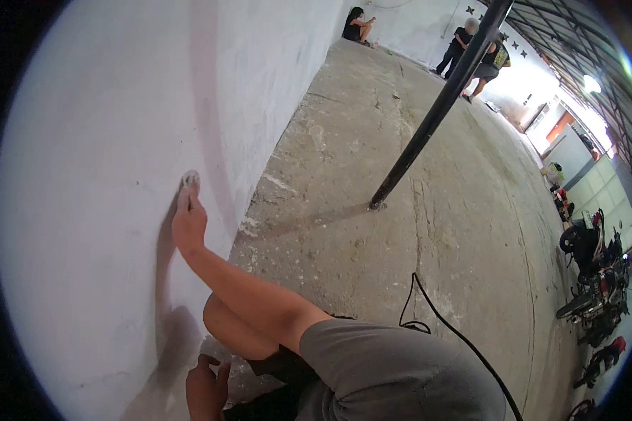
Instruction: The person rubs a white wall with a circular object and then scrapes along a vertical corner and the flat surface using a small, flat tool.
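My right hand [189, 217] is raised against the white wall [105, 210], its fingers pressed together and whitish at the tips. Something small and pale may lie under the fingertips, but I cannot make it out. Lower down, near the bottom edge, my left hand [207, 389] is by the foot of the wall, its thumb apart from the bent fingers and nothing visible between them. A bent knee shows behind the right forearm.
A black pole [439, 105] rises from the rough concrete floor [344, 175]. A black cable [463, 337] curves beside my grey sleeve. Several motorcycles [597, 295] stand at the right. Two people [488, 63] stand at the back; another person [358, 27] sits against the wall.
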{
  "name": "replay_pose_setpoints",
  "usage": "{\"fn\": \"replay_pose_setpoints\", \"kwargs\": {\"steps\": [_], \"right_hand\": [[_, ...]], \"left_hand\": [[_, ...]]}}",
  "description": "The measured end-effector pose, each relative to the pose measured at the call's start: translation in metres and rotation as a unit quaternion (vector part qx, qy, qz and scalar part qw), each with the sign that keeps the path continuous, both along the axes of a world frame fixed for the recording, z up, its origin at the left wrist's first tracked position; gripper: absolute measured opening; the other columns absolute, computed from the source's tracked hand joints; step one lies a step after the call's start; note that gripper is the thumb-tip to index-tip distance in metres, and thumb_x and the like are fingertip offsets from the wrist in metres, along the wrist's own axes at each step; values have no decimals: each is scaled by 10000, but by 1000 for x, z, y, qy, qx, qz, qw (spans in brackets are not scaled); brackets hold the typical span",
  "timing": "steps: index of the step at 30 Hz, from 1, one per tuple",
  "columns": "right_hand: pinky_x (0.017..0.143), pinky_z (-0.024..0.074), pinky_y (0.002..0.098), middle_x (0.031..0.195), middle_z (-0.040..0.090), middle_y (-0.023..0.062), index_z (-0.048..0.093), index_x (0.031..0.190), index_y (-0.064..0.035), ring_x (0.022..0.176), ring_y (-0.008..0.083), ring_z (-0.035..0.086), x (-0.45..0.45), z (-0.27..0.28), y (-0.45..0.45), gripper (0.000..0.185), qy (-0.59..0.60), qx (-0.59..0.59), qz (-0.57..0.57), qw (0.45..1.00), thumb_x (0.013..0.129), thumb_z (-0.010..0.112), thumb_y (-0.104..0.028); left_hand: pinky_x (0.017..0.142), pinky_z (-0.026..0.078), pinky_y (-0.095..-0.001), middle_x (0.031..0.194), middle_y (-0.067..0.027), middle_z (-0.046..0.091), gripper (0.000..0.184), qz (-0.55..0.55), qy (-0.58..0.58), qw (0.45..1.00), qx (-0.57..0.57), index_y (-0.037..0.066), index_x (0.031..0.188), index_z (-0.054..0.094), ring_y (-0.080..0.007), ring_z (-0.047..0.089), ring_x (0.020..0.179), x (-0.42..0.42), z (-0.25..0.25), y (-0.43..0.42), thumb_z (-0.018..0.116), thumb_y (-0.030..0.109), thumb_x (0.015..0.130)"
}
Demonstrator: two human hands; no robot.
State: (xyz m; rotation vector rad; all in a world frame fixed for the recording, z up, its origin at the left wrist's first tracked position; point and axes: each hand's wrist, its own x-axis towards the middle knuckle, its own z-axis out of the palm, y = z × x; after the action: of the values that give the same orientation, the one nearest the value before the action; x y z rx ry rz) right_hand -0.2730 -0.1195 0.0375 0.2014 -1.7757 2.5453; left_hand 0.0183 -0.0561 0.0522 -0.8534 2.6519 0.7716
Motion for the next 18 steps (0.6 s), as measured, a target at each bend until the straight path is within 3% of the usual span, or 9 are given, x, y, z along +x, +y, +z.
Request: {"fn": "replay_pose_setpoints", "kwargs": {"steps": [2,5,9,12,14,15,17,18], "right_hand": [[1174,209,288,1555,303,189,351,1452,54,1461,258,253,23,6,-4,473,52,-3,3,999,1051,396,-194],[1196,158,338,1581,235,189,327,1467,41,1482,286,161,50,20,-4,461,245,-5,12,969,1044,409,-121],[1196,162,342,1575,247,193,324,1469,38,1480,287,168,51,19,-4,465,254,-15,18,967,1045,413,-129],[1194,174,332,1567,269,195,328,1466,44,1478,276,186,39,12,-3,465,248,-1,12,969,1050,401,-151],[1172,241,339,1531,333,220,350,1461,21,1438,326,296,29,7,-3,469,165,5,-22,986,1043,387,-187],[1172,241,339,1531,333,220,350,1461,21,1438,326,296,23,4,-1,469,164,5,-22,986,1043,387,-187],[1139,296,332,1499,390,221,383,1446,21,1397,318,376,7,-2,3,482,-3,21,25,999,1048,367,-251],[1139,296,332,1499,390,221,383,1446,21,1397,318,376,-1,-9,3,482,-5,22,25,999,1048,367,-251]], "left_hand": [[687,499,-471,727,-213,656,295,14,-5,1000,3,6,1007,612,-376,655,738,7,9,5,690,258,875],[684,494,-475,718,-209,647,294,21,4,1000,5,16,1002,607,-381,646,724,17,6,4,692,269,878],[686,495,-471,719,-203,645,303,-12,54,998,-19,15,1000,605,-378,648,729,25,-2,2,686,283,885],[683,500,-467,718,-199,652,295,11,25,1000,-9,14,998,609,-370,656,722,19,2,2,675,283,894],[681,502,-464,720,-198,656,296,9,28,1000,-5,14,1004,609,-367,661,719,17,-1,0,676,280,894],[679,505,-462,723,-198,661,296,7,29,1000,0,13,1009,609,-363,666,716,15,-2,0,676,278,894],[681,509,-454,728,-200,665,295,10,11,1000,6,11,1010,614,-357,672,715,10,1,-1,679,272,890],[682,514,-447,734,-202,669,293,14,-5,1000,11,8,1011,619,-352,678,715,6,1,-2,681,266,886]]}}
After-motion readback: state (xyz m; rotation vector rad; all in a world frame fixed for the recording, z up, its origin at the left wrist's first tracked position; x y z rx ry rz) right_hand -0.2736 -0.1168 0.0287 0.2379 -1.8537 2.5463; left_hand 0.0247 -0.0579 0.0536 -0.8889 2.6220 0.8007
